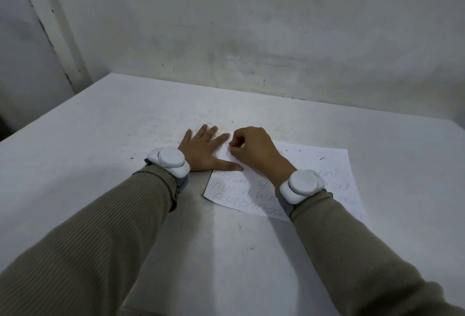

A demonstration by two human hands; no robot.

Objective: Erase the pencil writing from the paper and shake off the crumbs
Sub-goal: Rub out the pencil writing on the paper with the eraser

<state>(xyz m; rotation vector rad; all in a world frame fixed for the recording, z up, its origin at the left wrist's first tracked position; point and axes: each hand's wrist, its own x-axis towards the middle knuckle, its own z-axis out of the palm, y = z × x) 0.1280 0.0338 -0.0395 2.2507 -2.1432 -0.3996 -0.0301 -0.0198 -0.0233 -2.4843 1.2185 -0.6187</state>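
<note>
A white sheet of paper [324,167] lies flat on the table, with several lines of pencil writing [234,191] across its near half. My left hand [202,150] rests flat with fingers spread at the sheet's left edge, the thumb and index finger on the paper. My right hand [254,150] sits over the sheet's far left corner with fingers curled, pinching something small and pale against the paper; the thing itself is mostly hidden. A few dark crumbs [320,157] lie near the far edge of the sheet.
The white table [105,144] is scuffed and ends at a grey wall [251,38] behind. Its left edge drops off near a dark gap. Both wrists wear white round devices over beige ribbed sleeves.
</note>
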